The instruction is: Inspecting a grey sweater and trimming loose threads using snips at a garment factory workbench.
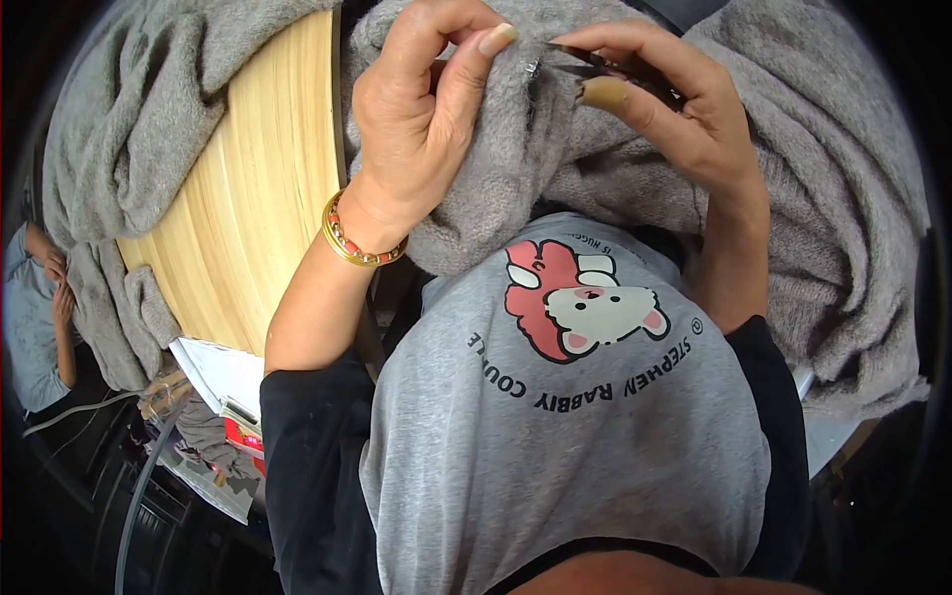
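My left hand (421, 109), with a gold and red beaded bracelet at the wrist, is closed in a pinch. What lies between its thumb and forefinger is too small to make out. Behind it bunches a grey-brown knit garment (496, 149). A small shiny silvery piece (533, 67) shows on the knit between my hands. My right hand (684, 109) is wrapped round dark thread snips (645, 71), their blades apart and pointing toward the left fingertips. A tan cover (603, 94) sits on the right thumb.
More grey knitwear (823, 178) is heaped at right, and another pile (139, 109) lies on the pale wooden table (268, 178) at left. A person (40, 307) is at the far left edge. Boxes and a red item (241, 433) stand low at left.
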A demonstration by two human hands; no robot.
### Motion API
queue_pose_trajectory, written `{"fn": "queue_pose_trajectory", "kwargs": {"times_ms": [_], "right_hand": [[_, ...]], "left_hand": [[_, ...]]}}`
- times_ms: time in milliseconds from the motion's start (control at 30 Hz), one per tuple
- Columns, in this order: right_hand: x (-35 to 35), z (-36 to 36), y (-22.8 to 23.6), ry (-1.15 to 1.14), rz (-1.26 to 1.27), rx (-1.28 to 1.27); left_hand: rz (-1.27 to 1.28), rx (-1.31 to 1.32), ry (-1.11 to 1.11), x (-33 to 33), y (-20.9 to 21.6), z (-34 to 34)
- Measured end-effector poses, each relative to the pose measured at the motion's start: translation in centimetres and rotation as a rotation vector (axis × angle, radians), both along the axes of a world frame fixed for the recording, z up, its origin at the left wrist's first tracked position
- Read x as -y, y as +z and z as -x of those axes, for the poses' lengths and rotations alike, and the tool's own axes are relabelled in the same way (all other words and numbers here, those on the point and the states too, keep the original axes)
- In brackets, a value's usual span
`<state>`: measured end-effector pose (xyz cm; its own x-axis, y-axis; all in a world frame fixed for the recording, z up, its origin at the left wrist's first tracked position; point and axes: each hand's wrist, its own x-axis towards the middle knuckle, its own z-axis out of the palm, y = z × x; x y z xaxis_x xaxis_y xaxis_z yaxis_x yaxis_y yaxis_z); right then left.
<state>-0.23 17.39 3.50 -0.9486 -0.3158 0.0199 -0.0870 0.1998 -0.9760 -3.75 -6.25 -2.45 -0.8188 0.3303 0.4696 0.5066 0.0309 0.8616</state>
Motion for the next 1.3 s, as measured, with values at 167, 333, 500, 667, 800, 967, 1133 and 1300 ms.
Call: {"fn": "queue_pose_trajectory", "kwargs": {"times_ms": [167,333,500,667,800,967,1133,1300], "right_hand": [[0.5,-0.1,0.0,-0.014,-0.091,-0.122],[0.6,-0.1,0.1,-0.019,-0.083,-0.179],[0.6,-0.4,0.4,-0.043,-0.045,-0.103],[0.7,-0.5,0.6,-0.05,-0.064,-0.104],[0.5,-0.4,0.4,-0.024,-0.09,-0.138],[0.3,-0.6,0.2,-0.035,-0.033,-0.099],[0.4,-0.3,-0.1,-0.054,-0.016,-0.126],[0.5,-0.4,-0.2,-0.079,-0.005,-0.104]], "left_hand": [[-0.011,-0.008,-0.001,0.2,-0.2,0.1],[0.048,-0.091,-0.02,-0.1,-0.2,0.1],[0.069,-0.074,-0.023,0.2,0.1,-0.1],[0.088,-0.095,-0.025,0.0,0.0,-0.1],[0.059,-0.081,-0.033,-0.1,0.0,-0.2],[-0.01,0.041,-0.001,-0.5,0.5,-0.6],[-0.695,0.02,-0.29,-1.9,-3.8,1.2],[-0.408,0.101,-0.181,-1.7,0.4,-0.6]]}}
